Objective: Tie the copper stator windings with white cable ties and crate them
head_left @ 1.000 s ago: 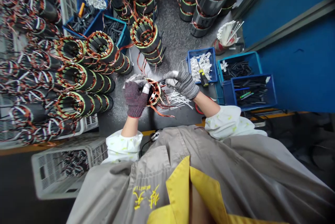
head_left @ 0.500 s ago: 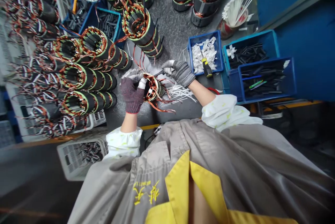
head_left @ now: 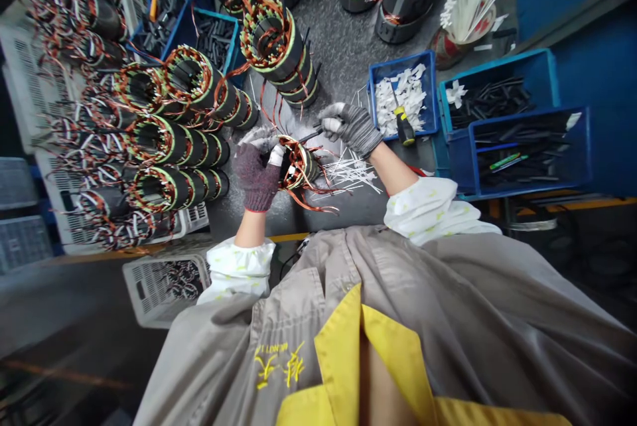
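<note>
A motor stator point(head_left: 300, 165) with copper windings and loose orange leads lies on its side on the grey bench, right in front of me. My left hand point(head_left: 257, 174), in a dark knitted glove, is closed around its left end. My right hand point(head_left: 351, 127), in a grey glove, is closed on a thin dark tool point(head_left: 309, 137) whose tip reaches into the windings at the stator's top. A scatter of white strips point(head_left: 353, 172) lies just right of the stator, under my right wrist.
Rows of wound stators point(head_left: 164, 141) lie stacked at the left, and more stand at the back point(head_left: 276, 48). Blue bins hold white pieces and a yellow-handled screwdriver point(head_left: 404, 124), and black sleeves point(head_left: 522, 147). A cup of white sticks point(head_left: 465, 14) stands back right. White crates point(head_left: 164, 280) sit lower left.
The view has shifted as my head moved. Both hands stay on the stator and tool; my right hand has drawn slightly up and right of the stator.
</note>
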The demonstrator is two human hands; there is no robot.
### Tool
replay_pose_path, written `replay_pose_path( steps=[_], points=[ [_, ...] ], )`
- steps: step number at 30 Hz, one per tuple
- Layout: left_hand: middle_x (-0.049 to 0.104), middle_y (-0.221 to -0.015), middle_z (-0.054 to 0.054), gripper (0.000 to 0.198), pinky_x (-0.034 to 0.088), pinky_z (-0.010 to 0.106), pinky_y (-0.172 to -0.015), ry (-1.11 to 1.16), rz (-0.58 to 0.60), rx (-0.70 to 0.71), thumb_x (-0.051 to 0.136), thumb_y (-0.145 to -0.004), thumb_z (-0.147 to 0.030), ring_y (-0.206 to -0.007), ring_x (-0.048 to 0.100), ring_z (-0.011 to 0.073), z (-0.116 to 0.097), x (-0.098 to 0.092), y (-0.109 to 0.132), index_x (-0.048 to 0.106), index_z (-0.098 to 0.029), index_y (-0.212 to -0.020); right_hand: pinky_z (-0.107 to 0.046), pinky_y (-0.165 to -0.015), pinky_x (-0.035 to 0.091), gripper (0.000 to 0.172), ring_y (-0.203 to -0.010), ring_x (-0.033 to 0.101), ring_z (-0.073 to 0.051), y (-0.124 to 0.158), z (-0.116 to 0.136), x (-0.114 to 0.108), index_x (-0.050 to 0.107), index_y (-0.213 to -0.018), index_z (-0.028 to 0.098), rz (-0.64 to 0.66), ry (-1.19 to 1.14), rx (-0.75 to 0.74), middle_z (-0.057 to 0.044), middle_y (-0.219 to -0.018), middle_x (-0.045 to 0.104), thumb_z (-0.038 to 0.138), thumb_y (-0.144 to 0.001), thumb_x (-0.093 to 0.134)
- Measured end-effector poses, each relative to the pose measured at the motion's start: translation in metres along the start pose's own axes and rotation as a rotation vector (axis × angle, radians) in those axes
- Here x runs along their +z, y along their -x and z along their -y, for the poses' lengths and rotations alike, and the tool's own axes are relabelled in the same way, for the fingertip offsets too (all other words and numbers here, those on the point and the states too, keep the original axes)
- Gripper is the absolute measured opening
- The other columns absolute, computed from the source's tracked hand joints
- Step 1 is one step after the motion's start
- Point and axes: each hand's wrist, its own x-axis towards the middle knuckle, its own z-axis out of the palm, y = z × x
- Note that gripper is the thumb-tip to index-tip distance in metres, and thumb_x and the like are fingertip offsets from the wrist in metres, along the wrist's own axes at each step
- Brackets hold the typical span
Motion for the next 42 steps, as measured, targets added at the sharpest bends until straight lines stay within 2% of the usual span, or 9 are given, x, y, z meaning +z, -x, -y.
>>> replay_pose_path(
  steps=[4,9,12,15,21,27,30,35,42],
  points=[
    [0.075,-0.113,0.006,0.031,0.053,0.048,-0.113,-0.032,0.005,-0.016,0.063,-0.1,-0.053,-0.125,0.069,0.0263,-0.001,0.0,0.001,0.072,-0.024,-0.106,-0.03,-0.066,0.058,0.021,-0.064,0.064,-0.014,0.003,0.0,0.002,0.074,-0.098,0.017,0.006,0.075,-0.032,-0.002,-0.078,0.072,0.038,-0.091,0.076],
    [0.074,-0.114,0.007,0.03,0.052,0.046,-0.113,-0.05,0.013,-0.027,0.064,-0.1,-0.052,-0.127,0.067,0.0263,0.002,0.001,0.001,0.071,-0.024,-0.106,-0.036,-0.09,0.061,0.016,-0.092,0.073,-0.022,0.0,0.0,0.014,0.079,-0.092,0.02,0.054,0.206,-0.106,-0.005,-0.092,0.079,0.036,-0.088,0.08],
    [0.073,-0.118,0.009,0.03,0.05,0.048,-0.116,-0.004,0.016,-0.047,0.065,-0.099,-0.053,-0.131,0.065,0.0276,0.003,0.002,0.001,0.071,-0.024,-0.107,-0.031,-0.075,0.061,0.021,-0.08,0.072,-0.018,-0.005,0.002,0.005,0.079,-0.102,0.02,0.114,0.133,-0.033,-0.003,-0.089,0.078,0.038,-0.09,0.078],
    [0.074,-0.118,0.008,0.03,0.05,0.048,-0.116,-0.014,0.014,-0.051,0.065,-0.098,-0.053,-0.13,0.065,0.027,0.004,0.002,0.002,0.071,-0.024,-0.106,-0.026,-0.061,0.057,0.022,-0.066,0.065,-0.014,-0.007,0.004,-0.003,0.077,-0.105,0.019,0.068,0.079,0.014,-0.002,-0.084,0.076,0.038,-0.093,0.075],
    [0.075,-0.112,0.007,0.034,0.051,0.047,-0.115,-0.031,0.008,-0.058,0.065,-0.098,-0.056,-0.128,0.067,0.0268,0.003,0.0,0.002,0.071,-0.023,-0.105,-0.031,-0.073,0.062,0.016,-0.074,0.07,-0.017,0.01,-0.001,0.003,0.076,-0.102,0.016,-0.07,0.145,0.036,-0.005,-0.089,0.078,0.023,-0.089,0.071],
    [0.075,-0.116,0.007,0.034,0.054,0.046,-0.113,-0.054,0.001,-0.051,0.064,-0.099,-0.056,-0.128,0.068,0.0258,-0.001,0.0,0.001,0.07,-0.023,-0.104,-0.038,-0.087,0.064,0.016,-0.086,0.074,-0.02,0.036,-0.023,0.001,0.077,-0.098,0.018,-0.217,0.202,0.043,-0.005,-0.093,0.08,0.025,-0.087,0.068],
    [0.076,-0.116,0.006,0.032,0.054,0.045,-0.115,-0.052,0.004,-0.054,0.065,-0.099,-0.055,-0.128,0.068,0.0247,-0.003,-0.002,0.001,0.071,-0.024,-0.104,-0.039,-0.093,0.063,0.016,-0.094,0.074,-0.021,0.038,-0.031,0.007,0.077,-0.098,0.02,-0.232,0.18,0.041,-0.005,-0.099,0.08,0.021,-0.087,0.067],
    [0.076,-0.112,0.007,0.034,0.054,0.047,-0.113,-0.071,0.0,-0.07,0.063,-0.098,-0.057,-0.126,0.068,0.0261,-0.003,-0.002,0.001,0.071,-0.024,-0.104,-0.036,-0.089,0.062,0.014,-0.09,0.072,-0.02,0.034,-0.041,0.02,0.079,-0.097,0.022,-0.265,0.074,0.098,-0.002,-0.091,0.078,0.026,-0.089,0.069],
    [0.073,-0.118,0.008,0.035,0.054,0.05,-0.113,-0.062,0.008,-0.047,0.06,-0.1,-0.059,-0.128,0.068,0.0276,0.0,0.002,0.001,0.07,-0.026,-0.106,-0.04,-0.102,0.06,0.011,-0.101,0.074,-0.023,0.03,-0.048,0.023,0.079,-0.086,0.021,-0.147,0.055,0.081,-0.006,-0.1,0.081,0.031,-0.08,0.079]
  ],
)
